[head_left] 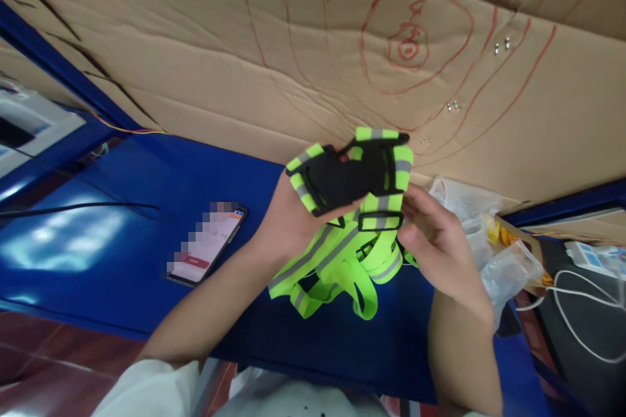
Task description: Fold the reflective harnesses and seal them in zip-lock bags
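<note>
Both my hands hold up a bundle of neon-yellow reflective straps point(342, 254) with grey stripes and a large black plastic buckle point(349, 176). My left hand point(288, 215) grips the buckle end from below, fingers closed behind it. My right hand point(437, 234) pinches the straps at a small black slider point(380, 220) just under the buckle. The loose strap loops hang down between my wrists above the blue table point(147, 260).
A phone point(210, 244) with a lit screen lies on the blue table to the left. Clear plastic bags point(493, 247) with small yellow parts sit at the right, beside white cables point(581, 313). A big cardboard sheet point(244, 45) with red drawn circles stands behind.
</note>
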Tool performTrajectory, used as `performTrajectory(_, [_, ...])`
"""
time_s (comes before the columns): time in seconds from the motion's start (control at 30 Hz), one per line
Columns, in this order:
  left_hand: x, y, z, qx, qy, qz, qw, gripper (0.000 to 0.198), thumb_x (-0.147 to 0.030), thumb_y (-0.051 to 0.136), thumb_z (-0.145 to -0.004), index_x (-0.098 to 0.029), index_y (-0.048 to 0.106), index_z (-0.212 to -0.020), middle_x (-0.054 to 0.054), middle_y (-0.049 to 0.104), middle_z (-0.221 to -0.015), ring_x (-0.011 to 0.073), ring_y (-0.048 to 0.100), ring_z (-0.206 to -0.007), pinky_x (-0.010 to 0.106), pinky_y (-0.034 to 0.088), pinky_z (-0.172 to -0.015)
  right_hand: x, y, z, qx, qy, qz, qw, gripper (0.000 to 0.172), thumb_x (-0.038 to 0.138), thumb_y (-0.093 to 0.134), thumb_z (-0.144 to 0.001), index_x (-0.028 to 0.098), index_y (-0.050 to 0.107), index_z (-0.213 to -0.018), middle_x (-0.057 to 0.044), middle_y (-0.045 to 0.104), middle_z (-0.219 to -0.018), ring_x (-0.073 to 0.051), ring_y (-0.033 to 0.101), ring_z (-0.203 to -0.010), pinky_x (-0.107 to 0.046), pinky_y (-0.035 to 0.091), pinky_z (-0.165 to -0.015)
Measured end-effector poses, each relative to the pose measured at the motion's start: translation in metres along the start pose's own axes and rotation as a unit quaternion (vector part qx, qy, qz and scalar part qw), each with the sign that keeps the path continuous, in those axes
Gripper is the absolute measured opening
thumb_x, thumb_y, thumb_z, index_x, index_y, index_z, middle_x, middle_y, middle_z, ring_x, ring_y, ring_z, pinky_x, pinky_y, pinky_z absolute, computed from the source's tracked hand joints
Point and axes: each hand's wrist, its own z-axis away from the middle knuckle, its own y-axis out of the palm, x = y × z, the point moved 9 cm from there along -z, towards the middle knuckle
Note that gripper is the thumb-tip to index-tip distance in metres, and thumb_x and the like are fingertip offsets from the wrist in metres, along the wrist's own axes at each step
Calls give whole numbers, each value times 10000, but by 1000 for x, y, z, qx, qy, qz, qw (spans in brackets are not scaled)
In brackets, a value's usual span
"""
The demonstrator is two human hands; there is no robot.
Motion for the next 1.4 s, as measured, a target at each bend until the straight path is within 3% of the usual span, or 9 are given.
performTrajectory(0.1, [-1, 13, 3, 47, 3, -30, 998, 538, -332, 928, -706, -224, 597, -1117, 36, 718, -1099, 226, 699, -1041, 358, 588, -944, 0, 5, -2, -80, -5, 52, 995, 244, 427, 557, -1062, 290, 687, -1217, -54, 717, -1098, -241, 679, -1004, -402, 578, -889])
performTrajectory(0.27, [9, 22, 2, 58, -7, 20, 998, 630, -298, 917, -743, -242, 565, -1262, 49, 693, -1234, 206, 690, -1119, 315, 582, -959, 3, 15, -6, -129, -63, 168, 975, 249, 268, 465, -1080, 257, 677, -1209, -97, 636, -1135, -255, 604, -1160, -430, 547, -982])
performTrajectory(0.43, [25, 27, 3, 97, -73, 31, 992, 695, -327, 951, -685, -210, 609, -1279, 61, 747, -1188, 244, 720, -1109, 364, 599, -971, -5, 4, -7, -157, -66, 141, 975, 154, 199, 568, -1007, 232, 712, -962, -69, 649, -1048, -196, 645, -918, -311, 558, -687])
performTrajectory(0.53, [27, 26, 2, 103, -88, -3, 991, 568, -366, 967, -636, -172, 676, -1084, 49, 779, -1055, 254, 740, -1010, 383, 612, -936, -7, -4, -8, -109, -43, 113, 987, 166, 187, 604, -991, 232, 745, -916, -47, 691, -1004, -173, 666, -871, -278, 544, -654])
performTrajectory(0.6, [27, 23, 0, 92, -85, 11, 992, 489, -384, 959, -648, -172, 696, -1001, 43, 789, -1020, 255, 746, -986, 379, 619, -910, -5, -10, -7, -62, -21, 114, 991, 149, 234, 668, -979, 273, 769, -1081, -45, 711, -1100, -182, 685, -916, -293, 571, -698])
performTrajectory(0.77, [33, 31, 4, 147, -70, 3, 987, 415, -336, 921, -710, -182, 743, -1052, 62, 795, -1061, 271, 750, -998, 391, 610, -909, 11, -30, 0, -58, -19, 102, 993, 911, 406, 874, -830, 396, 398, -1606, -69, 571, -1509, -261, 667, -1193, -419, 611, -954])
performTrajectory(0.93, [34, 55, 16, 253, -45, -15, 966, 271, -317, 849, -777, -177, 733, -977, 54, 769, -990, 250, 721, -929, 347, 591, -804, 2, -16, -4, -3, 57, 120, 991, 429, 379, 842, -865, 313, 720, -1271, -19, 770, -1176, -232, 729, -1093, -374, 605, -956])
performTrajectory(1.1, [34, 63, 18, 232, -44, 13, 972, 388, -335, 870, -775, -204, 637, -1057, 18, 685, -967, 195, 655, -891, 303, 552, -782, 9, -23, -6, -41, 33, 129, 990, 283, 344, 838, -875, 294, 746, -1138, 14, 773, -1124, -182, 720, -1053, -306, 567, -942])
performTrajectory(1.4, [42, 74, 33, 278, -77, 53, 956, 654, -231, 886, -753, -280, 368, -1148, -24, 549, -995, 106, 546, -721, 232, 440, -605, -7, -24, -1, 90, 116, 87, 985, 674, 408, 911, -780, 337, 667, -1404, 6, 750, -1070, -187, 717, -957, -308, 588, -877])
